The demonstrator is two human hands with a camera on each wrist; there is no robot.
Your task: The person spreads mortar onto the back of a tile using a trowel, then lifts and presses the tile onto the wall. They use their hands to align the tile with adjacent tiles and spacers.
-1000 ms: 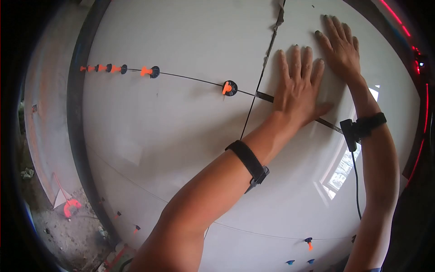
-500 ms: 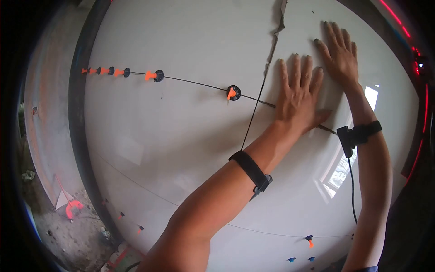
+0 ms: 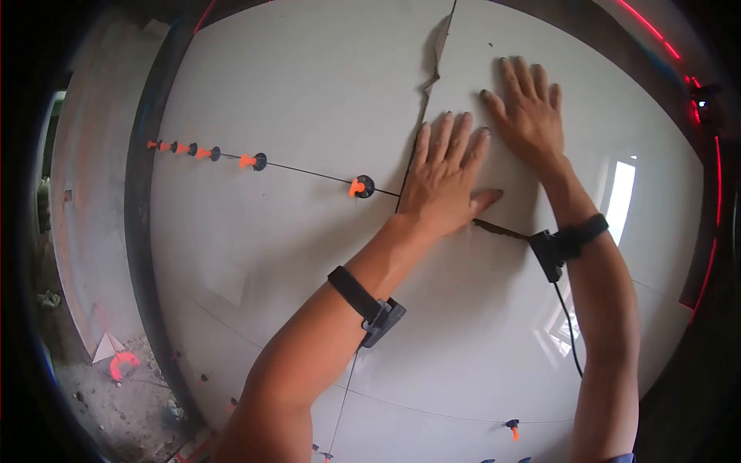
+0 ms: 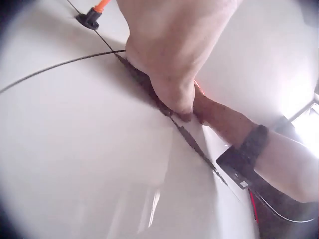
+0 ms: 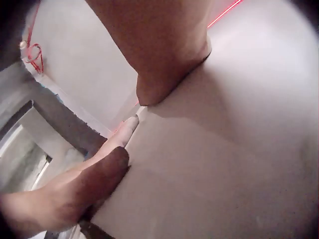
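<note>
Both hands lie flat on a glossy white tile (image 3: 517, 177) at the upper right of the head view. The left hand (image 3: 444, 177) spreads its fingers near the tile's left edge and lower corner, thumb out to the right. Higher and further right, the right hand (image 3: 532, 116) rests with fingers apart. Below the left thumb runs a dark, uneven gap (image 3: 502, 229). In the left wrist view the left hand (image 4: 169, 59) covers part of that gap. The right wrist view has the right hand (image 5: 159, 55) against the tile, with the left hand (image 5: 75, 191) beside it.
Orange and black clips (image 3: 361, 186) line the joint to the left; another clip (image 3: 513, 428) sits on a lower joint. Bent grey material (image 3: 436, 65) sticks out of the upright joint. Red laser lines cross the surround at the right. Rubble covers the floor (image 3: 127, 401) at lower left.
In the head view, the hands, tile and clips all appear further left and lower. The left hand now covers the joint crossing, and more of the gap shows right of its thumb.
</note>
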